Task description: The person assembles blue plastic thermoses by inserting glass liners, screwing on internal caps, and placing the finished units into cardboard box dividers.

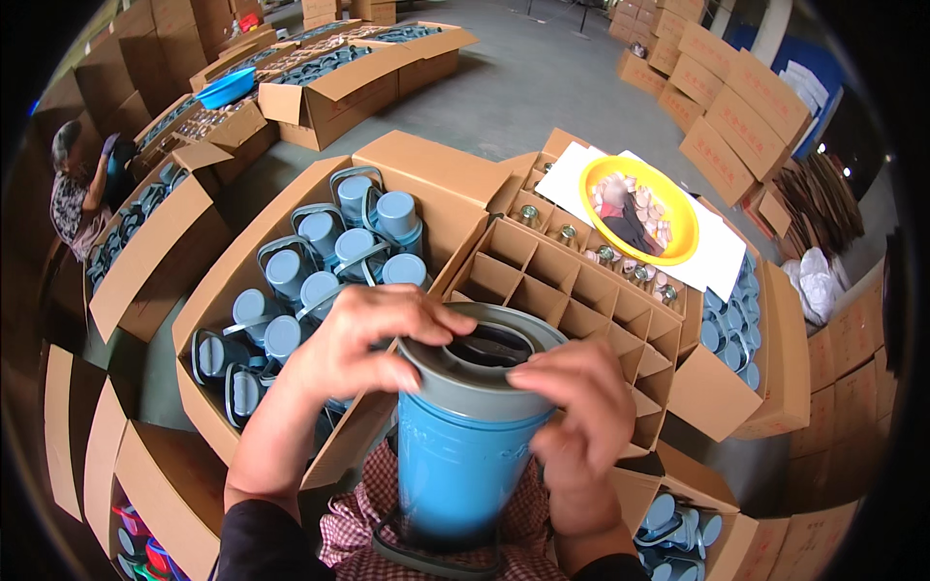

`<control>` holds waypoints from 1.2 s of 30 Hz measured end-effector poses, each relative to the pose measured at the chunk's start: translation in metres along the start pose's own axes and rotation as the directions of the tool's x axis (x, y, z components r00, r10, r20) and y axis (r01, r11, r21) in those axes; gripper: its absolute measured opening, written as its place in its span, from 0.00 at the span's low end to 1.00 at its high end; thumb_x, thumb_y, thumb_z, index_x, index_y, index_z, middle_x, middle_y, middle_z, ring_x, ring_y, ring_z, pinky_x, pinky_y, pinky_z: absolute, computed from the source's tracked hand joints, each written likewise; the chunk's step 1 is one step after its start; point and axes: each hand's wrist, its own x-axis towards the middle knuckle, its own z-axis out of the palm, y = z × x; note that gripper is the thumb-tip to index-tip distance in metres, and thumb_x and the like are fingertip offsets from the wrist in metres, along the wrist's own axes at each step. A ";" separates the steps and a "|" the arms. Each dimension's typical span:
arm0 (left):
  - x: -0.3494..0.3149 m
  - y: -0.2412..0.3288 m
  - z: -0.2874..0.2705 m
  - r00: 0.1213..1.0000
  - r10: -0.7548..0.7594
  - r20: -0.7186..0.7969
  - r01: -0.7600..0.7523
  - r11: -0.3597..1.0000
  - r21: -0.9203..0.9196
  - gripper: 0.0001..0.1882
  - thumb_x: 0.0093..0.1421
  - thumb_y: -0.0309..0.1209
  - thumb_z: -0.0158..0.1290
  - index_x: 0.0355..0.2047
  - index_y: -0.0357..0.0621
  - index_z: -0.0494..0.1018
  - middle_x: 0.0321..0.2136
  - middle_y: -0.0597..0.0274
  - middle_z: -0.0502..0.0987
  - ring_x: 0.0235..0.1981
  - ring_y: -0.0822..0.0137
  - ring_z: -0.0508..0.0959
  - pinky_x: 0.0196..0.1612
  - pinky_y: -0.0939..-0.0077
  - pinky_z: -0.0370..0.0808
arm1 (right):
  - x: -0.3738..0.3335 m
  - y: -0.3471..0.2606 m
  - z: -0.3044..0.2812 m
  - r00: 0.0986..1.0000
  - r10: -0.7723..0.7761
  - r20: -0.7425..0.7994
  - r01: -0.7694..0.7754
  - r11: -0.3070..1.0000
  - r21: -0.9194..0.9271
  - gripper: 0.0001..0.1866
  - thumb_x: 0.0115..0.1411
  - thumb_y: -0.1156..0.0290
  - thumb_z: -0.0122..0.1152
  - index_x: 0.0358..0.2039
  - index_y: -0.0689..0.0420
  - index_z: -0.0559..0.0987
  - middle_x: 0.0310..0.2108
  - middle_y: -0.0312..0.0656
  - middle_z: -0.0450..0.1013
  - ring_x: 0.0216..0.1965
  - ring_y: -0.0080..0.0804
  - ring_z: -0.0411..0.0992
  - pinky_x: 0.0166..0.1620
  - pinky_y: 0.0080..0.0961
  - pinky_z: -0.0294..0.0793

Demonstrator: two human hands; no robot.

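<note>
A blue bucket-shaped jug (465, 474) stands upright in front of my body, at my lap. Its grey lid (455, 378) has a dark oval recess in the middle, and a grey carrying handle (436, 562) hangs low on the near side. My left hand (368, 334) is closed on the lid's left edge, thumb on the side and fingers over the top. On the right edge, my right hand (581, 392) has its fingers curled against the lid, slightly blurred. Beyond the jug, a carton's cardboard divider grid (572, 300) shows several bare cells.
Left of the jug, an open carton (252, 232) holds several blue jugs. A yellow basin (693, 228) of small caps sits on a white board (722, 266) at the right. Glass bottles (567, 232) fill nearby cells. At far left, another person (77, 184) is beside cartons.
</note>
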 end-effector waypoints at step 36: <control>0.024 0.008 0.037 0.980 0.160 -0.118 -0.131 0.966 0.223 0.17 0.56 0.44 0.51 0.24 0.41 0.73 0.25 0.59 0.74 0.26 0.58 0.74 0.33 0.66 0.72 | -0.037 0.102 0.000 0.900 0.424 0.098 -0.370 0.629 0.684 0.44 0.58 0.33 0.35 0.57 0.64 0.62 0.44 0.58 0.71 0.42 0.45 0.74 0.52 0.40 0.67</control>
